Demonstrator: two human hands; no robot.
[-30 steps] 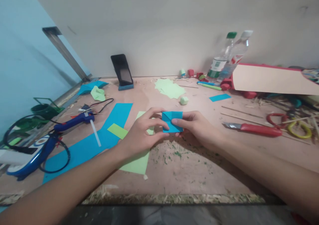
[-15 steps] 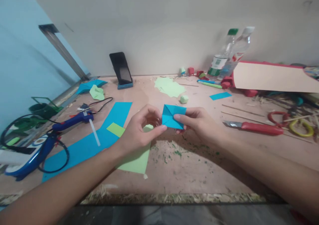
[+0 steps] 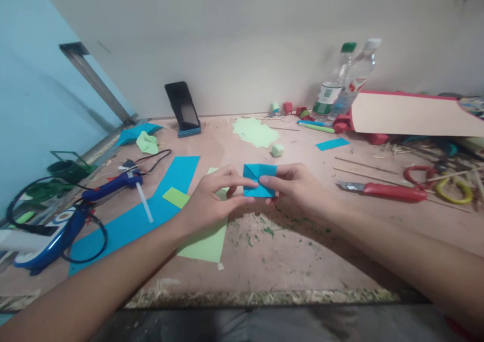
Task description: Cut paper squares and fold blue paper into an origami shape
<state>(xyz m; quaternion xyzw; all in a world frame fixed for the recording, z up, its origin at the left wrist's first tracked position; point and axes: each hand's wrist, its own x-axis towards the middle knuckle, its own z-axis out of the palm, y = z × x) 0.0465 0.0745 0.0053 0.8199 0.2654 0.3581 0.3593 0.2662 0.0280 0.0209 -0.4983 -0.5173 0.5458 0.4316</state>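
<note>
A small square of folded blue paper [image 3: 250, 173] with diagonal creases is held above the table. My right hand [image 3: 293, 180] grips its right side, thumb on top and fingers mostly hidden behind. From the left, my left hand [image 3: 219, 190] reaches its index finger across the paper's face, and its thumb lies at the lower left corner. Under my left hand lies a light green sheet [image 3: 206, 246]. Beside it are a blue paper strip [image 3: 132, 233] and a small yellow-green strip [image 3: 176, 197].
On the left a blue glue gun [image 3: 113, 186] trails its cable. A phone [image 3: 183, 105] stands at the back. To the right lie a red-handled utility knife [image 3: 393, 191], scissors [image 3: 454, 189] and thin sticks. Two bottles [image 3: 328, 100] stand behind, near a small green paper cube [image 3: 277, 151].
My left index finger has stretched out from a curled pose onto the face of the folded blue paper. The paper has shifted slightly left and down in view.
</note>
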